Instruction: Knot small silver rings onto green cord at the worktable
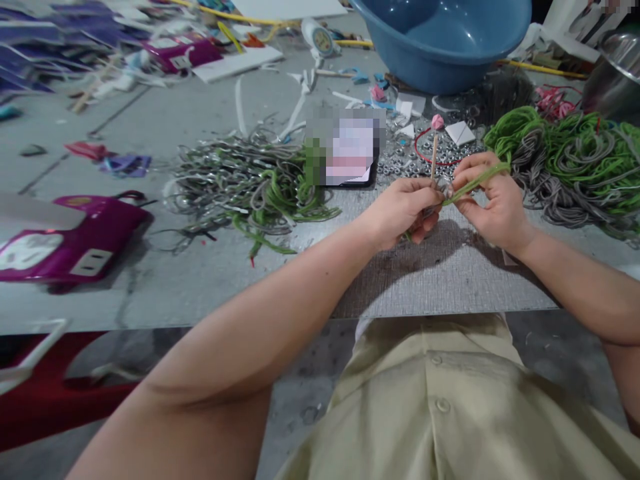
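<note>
A light green cord stretches between my hands, low over the table's front part. My left hand is closed with thumb and finger pinched on the cord's near end. My right hand pinches close beside it, and the cord passes over its fingers. Something small and shiny shows between the fingertips, too blurred to name. A thin wooden stick rises just behind my left fingertips; whether it is held I cannot tell. To the right lies a heap of green and grey cords. Left of my hands is a tangle of cords with metal parts.
Many small metal rings are scattered behind my hands, near a phone. A blue basin stands at the back, with a metal container to its right. Purple glossy devices lie at left. The table edge is close to my body.
</note>
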{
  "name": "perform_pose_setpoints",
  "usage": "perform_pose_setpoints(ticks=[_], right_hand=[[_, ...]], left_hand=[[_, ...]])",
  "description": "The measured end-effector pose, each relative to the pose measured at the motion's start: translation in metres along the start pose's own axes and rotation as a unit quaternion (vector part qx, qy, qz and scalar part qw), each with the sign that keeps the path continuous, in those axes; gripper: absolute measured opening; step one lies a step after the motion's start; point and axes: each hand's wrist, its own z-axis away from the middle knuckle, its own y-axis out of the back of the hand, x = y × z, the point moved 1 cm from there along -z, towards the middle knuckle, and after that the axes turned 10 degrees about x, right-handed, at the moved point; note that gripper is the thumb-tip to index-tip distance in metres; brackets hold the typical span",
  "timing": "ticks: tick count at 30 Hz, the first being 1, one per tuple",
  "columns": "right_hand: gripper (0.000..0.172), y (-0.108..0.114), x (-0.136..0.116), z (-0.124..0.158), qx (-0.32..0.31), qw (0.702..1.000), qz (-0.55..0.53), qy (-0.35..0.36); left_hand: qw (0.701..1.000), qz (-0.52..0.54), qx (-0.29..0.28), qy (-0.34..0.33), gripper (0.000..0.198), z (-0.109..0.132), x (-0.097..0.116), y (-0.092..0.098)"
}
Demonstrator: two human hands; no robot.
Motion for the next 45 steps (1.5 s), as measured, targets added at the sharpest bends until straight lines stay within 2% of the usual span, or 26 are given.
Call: perform_pose_setpoints(ticks=[5, 9, 12, 15, 18, 21, 24, 26, 33, 38, 45], right_hand=[[0.033, -0.002, 0.007, 0.004, -0.013, 0.997, 0.005, 0.072], [0.043, -0.002, 0.013, 0.004, -0.044, 0.996, 0.018, 0.082], [0.036, -0.003, 0.016, 0.003, -0.062, 0.994, 0.025, 0.086], [0.020, -0.003, 0.016, 0.000, -0.042, 0.995, 0.012, 0.087], [0.013, -0.001, 0.012, -0.002, -0.032, 0.998, -0.012, 0.052], [0.010, 0.002, 0.004, -0.005, -0.098, 0.993, -0.068, -0.004], [0.007, 0.003, 0.000, -0.008, -0.179, 0.975, -0.131, -0.034], [0.008, 0.003, 0.001, -0.009, -0.199, 0.967, -0.150, -0.043], [0.025, 0.006, 0.009, -0.011, -0.184, 0.974, -0.117, -0.064], [0.021, 0.005, 0.009, -0.010, -0.153, 0.979, -0.122, -0.062], [0.016, 0.002, 0.010, -0.004, -0.078, 0.991, -0.104, -0.040]], left_hand=[[1.000, -0.012, 0.005, 0.012, 0.027, 0.003, 0.006, -0.003], [1.000, -0.008, 0.008, 0.012, 0.028, 0.003, 0.005, -0.002], [1.000, -0.001, 0.002, 0.014, 0.030, 0.004, 0.004, -0.001], [1.000, 0.018, -0.012, 0.015, 0.030, 0.004, 0.004, -0.001], [0.999, 0.047, -0.023, 0.014, 0.030, 0.003, 0.003, 0.000], [0.997, 0.070, -0.023, 0.015, 0.028, 0.001, 0.002, 0.002], [0.996, 0.087, -0.034, 0.014, 0.027, -0.001, 0.000, 0.004], [0.994, 0.097, -0.047, 0.016, 0.027, -0.002, -0.001, 0.005], [0.991, 0.114, -0.058, 0.024, 0.028, 0.000, 0.001, 0.004], [0.991, 0.118, -0.043, 0.038, 0.029, 0.001, 0.004, 0.004], [0.990, 0.123, -0.032, 0.054, 0.029, 0.003, 0.005, 0.004]])
